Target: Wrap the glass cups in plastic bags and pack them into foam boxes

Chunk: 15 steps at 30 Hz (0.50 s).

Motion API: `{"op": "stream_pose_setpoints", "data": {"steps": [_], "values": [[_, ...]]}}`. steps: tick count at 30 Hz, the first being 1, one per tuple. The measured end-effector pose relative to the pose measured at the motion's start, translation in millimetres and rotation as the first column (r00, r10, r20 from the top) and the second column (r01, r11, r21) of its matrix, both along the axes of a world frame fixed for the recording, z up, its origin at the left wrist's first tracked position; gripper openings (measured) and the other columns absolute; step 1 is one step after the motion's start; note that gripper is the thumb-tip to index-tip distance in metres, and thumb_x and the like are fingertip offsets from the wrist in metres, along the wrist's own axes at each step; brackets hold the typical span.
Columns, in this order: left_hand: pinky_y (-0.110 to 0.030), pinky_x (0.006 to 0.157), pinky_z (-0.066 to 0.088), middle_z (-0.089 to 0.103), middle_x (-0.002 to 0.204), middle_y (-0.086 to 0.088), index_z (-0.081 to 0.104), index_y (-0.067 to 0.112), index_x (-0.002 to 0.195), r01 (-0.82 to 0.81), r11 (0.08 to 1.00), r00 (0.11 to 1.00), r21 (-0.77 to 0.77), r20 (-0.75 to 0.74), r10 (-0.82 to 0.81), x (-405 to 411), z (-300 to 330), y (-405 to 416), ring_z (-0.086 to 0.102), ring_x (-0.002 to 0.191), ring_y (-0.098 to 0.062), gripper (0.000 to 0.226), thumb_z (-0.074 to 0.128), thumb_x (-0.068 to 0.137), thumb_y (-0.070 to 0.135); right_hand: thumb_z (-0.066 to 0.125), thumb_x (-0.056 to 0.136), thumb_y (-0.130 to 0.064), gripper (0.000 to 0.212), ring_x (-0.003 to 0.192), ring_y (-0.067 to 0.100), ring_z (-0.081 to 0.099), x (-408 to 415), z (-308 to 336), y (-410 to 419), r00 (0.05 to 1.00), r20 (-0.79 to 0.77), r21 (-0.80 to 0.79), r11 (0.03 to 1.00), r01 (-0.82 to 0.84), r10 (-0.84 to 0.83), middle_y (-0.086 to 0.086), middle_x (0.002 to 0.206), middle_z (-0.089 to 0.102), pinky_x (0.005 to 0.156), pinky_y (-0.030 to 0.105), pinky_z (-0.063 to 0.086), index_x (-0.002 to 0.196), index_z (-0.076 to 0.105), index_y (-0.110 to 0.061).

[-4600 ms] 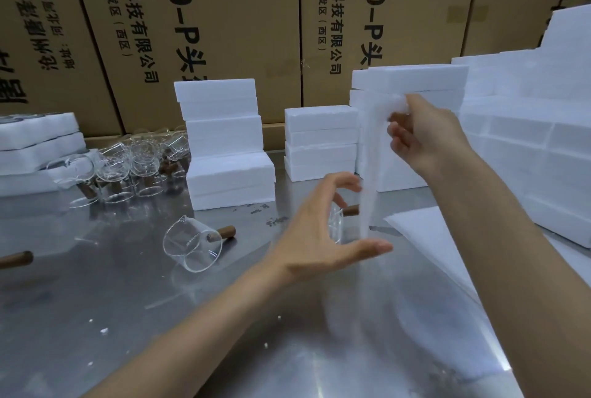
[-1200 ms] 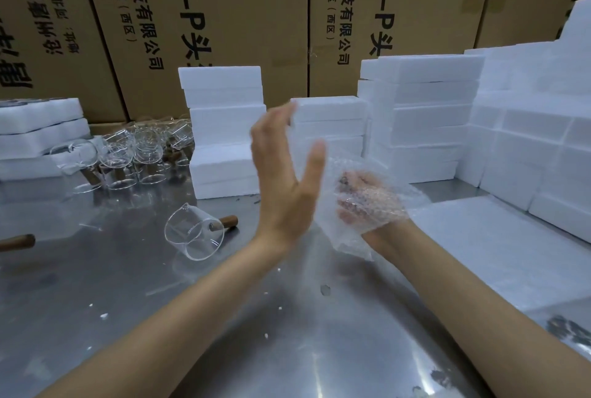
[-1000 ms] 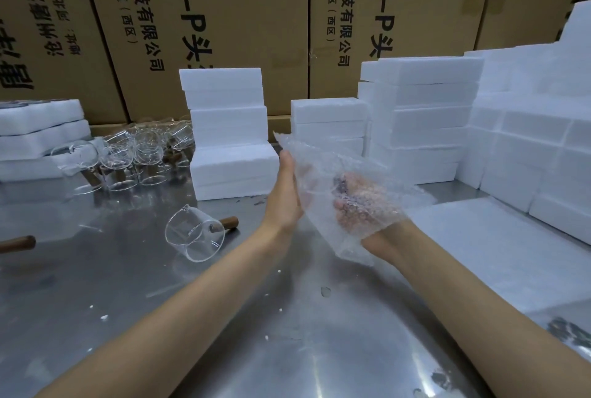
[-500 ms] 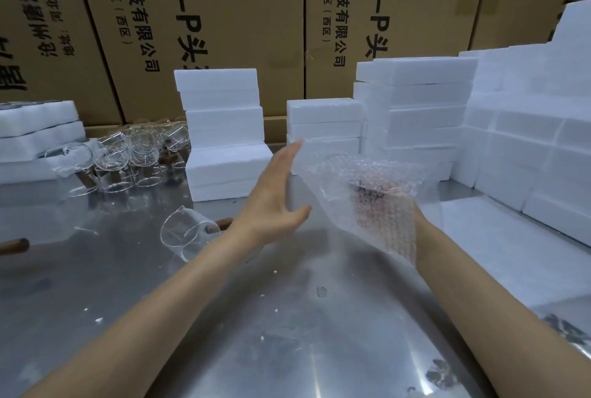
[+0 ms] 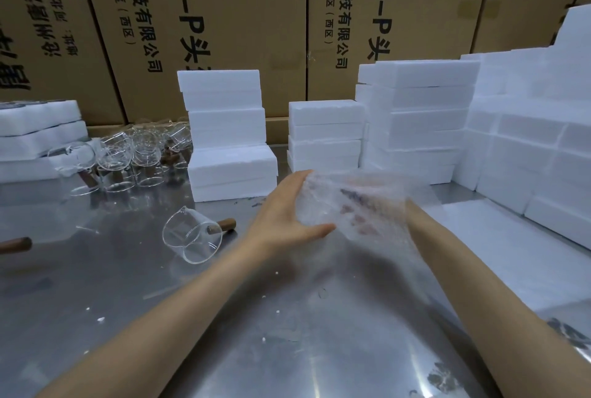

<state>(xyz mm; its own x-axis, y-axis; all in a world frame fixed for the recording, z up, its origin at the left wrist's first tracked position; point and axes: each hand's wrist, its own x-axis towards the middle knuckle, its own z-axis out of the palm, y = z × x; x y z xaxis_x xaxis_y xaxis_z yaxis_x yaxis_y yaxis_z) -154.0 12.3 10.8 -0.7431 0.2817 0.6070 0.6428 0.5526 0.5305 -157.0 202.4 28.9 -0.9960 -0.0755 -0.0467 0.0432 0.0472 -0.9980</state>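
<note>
I have my right hand (image 5: 367,205) pushed inside the clear bubble-wrap plastic bag (image 5: 361,202) to spread it, left hand (image 5: 287,215) flat-fingered steadying it right of the toppled wooden-handled glass cup (image 5: 192,237).

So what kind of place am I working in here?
Likely a packing bench in a warehouse: printed cardboard cartons behind, stacked foam boxes, and loose glass cups on a steel table.
</note>
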Motion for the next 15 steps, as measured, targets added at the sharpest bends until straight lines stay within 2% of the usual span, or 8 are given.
{"op": "stream_pose_setpoints", "data": {"steps": [3, 5, 8, 10, 11, 12, 13, 15], "values": [[-0.019, 0.088, 0.037, 0.056, 0.117, 0.007, 0.054, 0.021, 0.123, -0.165, 0.984, 0.984, 0.064, 0.08, 0.16, -2.6, -8.2, 1.3, 0.051, 0.108, -0.008, 0.064, 0.084, 0.068, 0.037, 0.044, 0.099, -0.014, 0.027, 0.091, 0.023, 0.064, 4.5, -0.5, 1.8, 0.963, -0.261, 0.385, 0.908, 0.165, -0.064, 0.016, 0.114, 0.063, 0.074, 0.022, 0.048, 0.119, 0.058, -0.002], [-0.018, 0.077, 0.035, 0.056, 0.109, 0.006, 0.054, 0.021, 0.113, -0.257, 0.963, 0.96, 0.084, 0.139, 0.244, -5.5, -11.8, 1.2, 0.051, 0.1, -0.009, 0.056, 0.083, 0.067, 0.039, 0.049, 0.097, -0.024, 0.024, 0.094, 0.018, 0.063, 15.3, 2.1, -3.5, 0.835, -0.546, 0.512, 0.766, 0.388, -0.057, -0.002, 0.103, 0.069, 0.082, 0.029, 0.048, 0.106, 0.069, -0.013], [-0.024, 0.072, 0.043, 0.061, 0.108, 0.002, 0.052, 0.017, 0.11, -0.338, 0.9, 0.902, 0.274, 0.366, 0.228, -9.0, -12.7, 0.1, 0.058, 0.095, -0.014, 0.055, 0.082, 0.069, 0.037, 0.046, 0.094, -0.03, 0.027, 0.075, 0.005, 0.065, 25.1, 14.3, -9.7, 0.613, -0.769, 0.187, 0.854, 0.486, -0.181, -0.014, 0.074, 0.07, 0.07, 0.023, 0.05, 0.078, 0.069, -0.029], [-0.025, 0.072, 0.049, 0.063, 0.11, -0.001, 0.052, 0.013, 0.113, -0.369, 0.822, 0.85, 0.434, 0.516, 0.109, -10.1, -11.4, -1.9, 0.061, 0.094, -0.015, 0.056, 0.081, 0.072, 0.037, 0.044, 0.089, -0.026, 0.019, 0.077, 0.0, 0.063, 22.8, 20.9, -5.8, 0.486, -0.767, -0.105, 0.83, 0.548, -0.418, -0.016, 0.078, 0.069, 0.067, 0.012, 0.043, 0.087, 0.063, -0.029], [-0.026, 0.076, 0.051, 0.063, 0.111, -0.003, 0.053, 0.011, 0.115, -0.364, 0.778, 0.829, 0.513, 0.559, 0.019, -10.8, -10.8, -3.3, 0.062, 0.095, -0.015, 0.057, 0.081, 0.073, 0.037, 0.044, 0.086, -0.024, 0.019, 0.081, -0.002, 0.061, 21.1, 21.8, -1.3, 0.475, -0.716, -0.21, 0.807, 0.552, -0.512, -0.015, 0.085, 0.068, 0.069, 0.009, 0.041, 0.094, 0.061, -0.027], [-0.03, 0.083, 0.052, 0.063, 0.114, -0.005, 0.054, 0.009, 0.117, -0.344, 0.73, 0.812, 0.591, 0.578, -0.084, -10.7, -10.0, -4.1, 0.063, 0.099, -0.016, 0.06, 0.082, 0.072, 0.037, 0.046, 0.083, -0.023, 0.023, 0.087, -0.003, 0.058, 17.1, 20.7, 4.1, 0.517, -0.638, -0.271, 0.796, 0.541, -0.57, -0.014, 0.095, 0.066, 0.071, 0.008, 0.038, 0.102, 0.058, -0.026], [-0.033, 0.09, 0.052, 0.064, 0.118, -0.006, 0.054, 0.009, 0.119, -0.314, 0.687, 0.796, 0.655, 0.576, -0.185, -10.3, -9.3, -4.2, 0.063, 0.104, -0.018, 0.065, 0.084, 0.069, 0.037, 0.049, 0.083, -0.022, 0.029, 0.094, -0.002, 0.056, 12.2, 18.3, 9.8, 0.628, -0.536, -0.27, 0.819, 0.507, -0.565, -0.01, 0.106, 0.063, 0.075, 0.01, 0.037, 0.112, 0.055, -0.025], [-0.039, 0.097, 0.05, 0.063, 0.124, -0.009, 0.055, 0.011, 0.122, -0.245, 0.663, 0.778, 0.707, 0.552, -0.301, -10.4, -9.4, -3.8, 0.063, 0.11, -0.021, 0.071, 0.082, 0.061, 0.037, 0.06, 0.085, -0.027, 0.051, 0.11, 0.007, 0.05, 4.3, 10.7, 14.5, 0.891, -0.269, -0.101, 0.931, 0.351, -0.365, -0.004, 0.125, 0.052, 0.086, 0.022, 0.033, 0.132, 0.041, -0.024]]}}
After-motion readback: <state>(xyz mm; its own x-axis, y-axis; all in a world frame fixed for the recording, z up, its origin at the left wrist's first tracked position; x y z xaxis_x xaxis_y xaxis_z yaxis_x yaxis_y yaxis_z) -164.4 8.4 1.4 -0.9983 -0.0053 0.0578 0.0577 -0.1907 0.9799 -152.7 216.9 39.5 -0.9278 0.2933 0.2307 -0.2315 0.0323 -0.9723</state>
